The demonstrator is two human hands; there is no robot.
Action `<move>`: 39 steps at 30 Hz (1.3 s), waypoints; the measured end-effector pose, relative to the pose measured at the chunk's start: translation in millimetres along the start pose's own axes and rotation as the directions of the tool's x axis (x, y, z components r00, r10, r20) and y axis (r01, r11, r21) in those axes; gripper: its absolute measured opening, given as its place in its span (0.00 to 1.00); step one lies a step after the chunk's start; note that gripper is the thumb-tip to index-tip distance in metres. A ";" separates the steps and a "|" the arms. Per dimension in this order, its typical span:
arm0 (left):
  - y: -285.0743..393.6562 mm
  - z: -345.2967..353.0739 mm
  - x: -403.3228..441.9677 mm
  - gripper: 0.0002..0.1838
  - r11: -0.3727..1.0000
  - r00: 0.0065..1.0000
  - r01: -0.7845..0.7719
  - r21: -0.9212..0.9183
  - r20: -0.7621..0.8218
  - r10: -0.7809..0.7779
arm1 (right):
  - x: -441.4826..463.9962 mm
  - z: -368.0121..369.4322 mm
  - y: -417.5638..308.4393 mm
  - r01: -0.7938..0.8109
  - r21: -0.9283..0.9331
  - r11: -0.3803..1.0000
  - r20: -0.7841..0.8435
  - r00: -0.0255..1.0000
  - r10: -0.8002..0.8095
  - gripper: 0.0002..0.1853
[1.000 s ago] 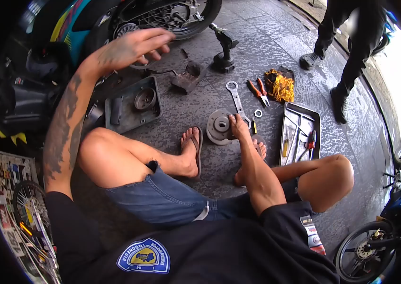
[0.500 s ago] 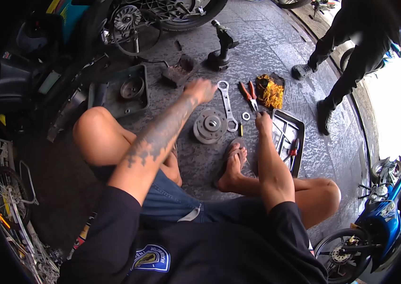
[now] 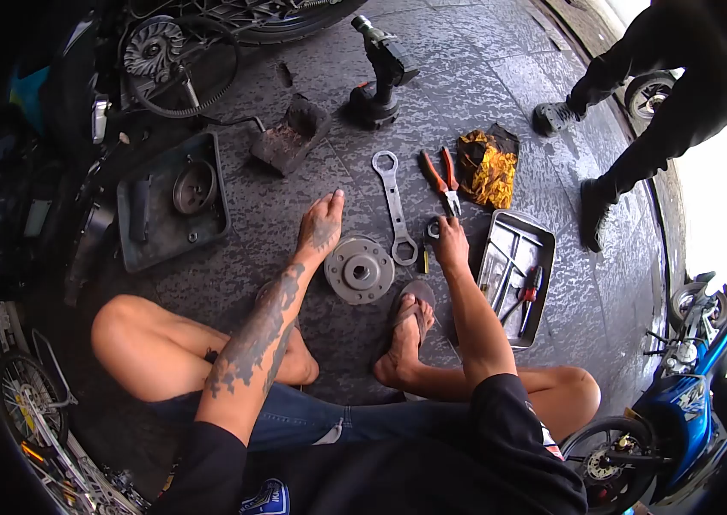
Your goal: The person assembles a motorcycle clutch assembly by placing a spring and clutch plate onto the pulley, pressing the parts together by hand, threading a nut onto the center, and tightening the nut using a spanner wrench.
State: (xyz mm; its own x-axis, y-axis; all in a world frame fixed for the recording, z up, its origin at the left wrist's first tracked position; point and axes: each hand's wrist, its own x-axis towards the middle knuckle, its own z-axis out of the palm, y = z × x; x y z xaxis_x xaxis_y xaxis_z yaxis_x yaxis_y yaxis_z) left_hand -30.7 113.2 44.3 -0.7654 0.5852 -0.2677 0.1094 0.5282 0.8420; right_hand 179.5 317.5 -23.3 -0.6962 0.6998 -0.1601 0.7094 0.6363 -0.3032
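My right hand (image 3: pixel 451 244) has its fingers closed on a small metal ring (image 3: pixel 433 228), beside a short yellow-handled tool (image 3: pixel 425 261) on the floor. My left hand (image 3: pixel 322 223) hovers at the upper left of a round metal pulley assembly (image 3: pixel 359 271), fingers stretched forward, nothing visible in them. That pulley lies flat, a nut-like hub at its middle. Between my hands is a long flat ring wrench (image 3: pixel 395 206). Orange-handled pliers (image 3: pixel 441 182) lie just beyond my right hand, jaws towards it.
A tool tray (image 3: pixel 544 296) with a red-handled screwdriver is at right. Farther off are a yellow-stained rag (image 3: pixel 490 167), a cordless impact driver (image 3: pixel 376 86) and a dark tray (image 3: pixel 133 245) holding a round drum. A person's legs (image 3: pixel 608 112) stand at upper right; a blue motorcycle (image 3: pixel 690 403) is at lower right.
My left hand has drawn back from the wrench's far end towards the pulley. My right hand has moved from near the pliers' jaws onto the metal ring. The view has shifted.
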 end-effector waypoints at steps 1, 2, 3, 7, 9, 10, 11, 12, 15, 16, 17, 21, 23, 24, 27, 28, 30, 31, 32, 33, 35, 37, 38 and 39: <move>3.3 3.7 0.3 0.27 1.000 1.000 0.000 0.000 0.004 0.000 | 0.8 2.1 3.3 0.016 -0.026 1.000 -0.005 1.000 -0.016 0.25; 15.1 2.5 -2.2 0.28 0.997 1.000 -0.013 -0.077 0.010 0.014 | 1.9 0.9 4.1 0.016 -0.026 1.000 -0.007 1.000 -0.016 0.25; 29.5 -0.3 -6.5 0.29 0.988 1.000 -0.026 -0.153 0.014 0.028 | 1.2 -3.1 2.9 -0.012 0.041 0.999 -0.035 0.999 0.013 0.24; 74.2 -20.3 -15.2 0.26 0.951 0.995 0.006 -0.310 0.097 0.025 | 9.3 -37.2 -37.9 0.032 0.669 0.743 -0.145 0.986 0.088 0.25; 94.4 -37.1 -18.8 0.24 0.959 0.991 -0.080 -0.270 0.080 0.105 | 10.7 -68.2 -88.7 0.195 0.886 0.421 -0.227 0.974 0.026 0.24; 109.3 -47.8 -24.3 0.23 0.930 0.982 -0.035 -0.367 0.162 0.101 | 4.7 -94.2 -120.7 0.260 0.942 0.215 -0.261 0.965 -0.022 0.25; 124.3 -59.0 -32.4 0.22 0.892 0.964 0.021 -0.452 0.245 0.102 | -4.9 -118.9 -147.9 0.299 0.954 -0.005 -0.299 0.952 -0.068 0.26; 141.6 -70.0 -41.8 0.20 0.847 0.956 -0.033 -0.530 0.230 0.180 | -12.3 -138.9 -165.6 0.393 0.918 -0.060 -0.397 0.908 -0.132 0.27; 185.6 -99.1 -76.8 0.14 0.678 0.901 -0.144 -0.721 0.187 0.391 | -34.4 -173.9 -193.9 0.569 0.800 -0.190 -0.598 0.781 -0.179 0.26; 194.2 -105.5 -86.1 0.13 0.678 0.881 -0.209 -0.705 0.165 0.443 | -39.8 -179.8 -197.0 0.570 0.794 -0.211 -0.606 0.773 -0.189 0.26; 200.3 -109.9 -94.4 0.11 0.673 0.859 -0.269 -0.689 0.145 0.491 | -43.8 -183.7 -198.2 0.568 0.790 -0.229 -0.610 0.767 -0.199 0.25; 208.7 -116.1 -112.9 0.10 0.683 0.860 -0.321 -0.656 0.100 0.500 | -55.9 -193.4 -203.1 0.637 0.742 -0.210 -0.671 0.698 -0.251 0.24; 206.8 -114.9 -115.4 0.11 0.662 0.850 -0.342 -0.667 0.081 0.520 | -63.0 -199.0 -206.1 0.655 0.736 -0.168 -0.675 0.697 -0.240 0.22; 205.3 -115.8 -114.1 0.12 0.664 0.846 -0.345 -0.664 0.085 0.526 | -65.7 -200.6 -206.6 0.633 0.756 -0.168 -0.654 0.721 -0.229 0.22; 208.1 -117.7 -115.1 0.13 0.654 0.849 -0.342 -0.675 0.077 0.523 | -71.4 -210.6 -206.6 0.619 0.776 -0.120 -0.629 0.744 -0.225 0.21; 210.1 -117.9 -116.0 0.13 0.643 0.857 -0.332 -0.690 0.064 0.511 | -73.4 -215.1 -206.6 0.624 0.779 -0.070 -0.620 0.748 -0.235 0.21; 215.4 -115.7 -120.8 0.12 0.653 0.867 -0.329 -0.682 0.055 0.495 | -78.5 -225.9 -208.5 0.672 0.739 0.049 -0.638 0.720 -0.273 0.22; 217.7 -114.6 -123.7 0.11 0.665 0.879 -0.322 -0.674 0.048 0.475 | -81.3 -229.7 -210.0 0.708 0.686 0.166 -0.645 0.698 -0.312 0.22; 219.7 -114.5 -126.4 0.11 0.667 0.879 -0.322 -0.672 0.051 0.475 | -85.5 -229.8 -214.7 0.681 0.716 0.151 -0.639 0.727 -0.249 0.19; 221.5 -114.6 -128.8 0.10 0.697 0.882 -0.341 -0.631 0.040 0.469 | -87.5 -229.2 -214.1 0.681 0.717 0.150 -0.640 0.728 -0.246 0.19; 222.2 -115.0 -129.5 0.09 0.725 0.886 -0.361 -0.586 0.027 0.463 | -90.5 -228.0 -213.3 0.644 0.729 0.230 -0.599 0.764 -0.240 0.14; 221.9 -115.9 -126.9 0.07 0.683 0.871 -0.444 -0.579 -0.103 0.480 | -89.7 -225.9 -213.9 0.510 0.847 0.148 -0.492 0.859 -0.143 0.10; 222.0 -118.5 -124.7 0.08 0.683 0.883 -0.435 -0.587 -0.129 0.451 | -91.8 -230.6 -216.6 0.439 0.897 0.054 -0.431 0.894 -0.119 0.11; 222.7 -122.2 -123.0 0.08 0.684 0.882 -0.437 -0.584 -0.129 0.454 | -94.3 -236.3 -218.8 0.363 0.931 -0.043 -0.366 0.925 -0.103 0.12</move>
State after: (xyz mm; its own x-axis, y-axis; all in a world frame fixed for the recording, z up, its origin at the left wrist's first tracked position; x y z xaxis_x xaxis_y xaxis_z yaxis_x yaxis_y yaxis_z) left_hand 10.4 83.7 321.9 -0.7068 0.6766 0.2065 0.0390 -0.2542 0.9664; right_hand 116.1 189.0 280.1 -0.6766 0.7006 0.2267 -0.3862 -0.0754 -0.9193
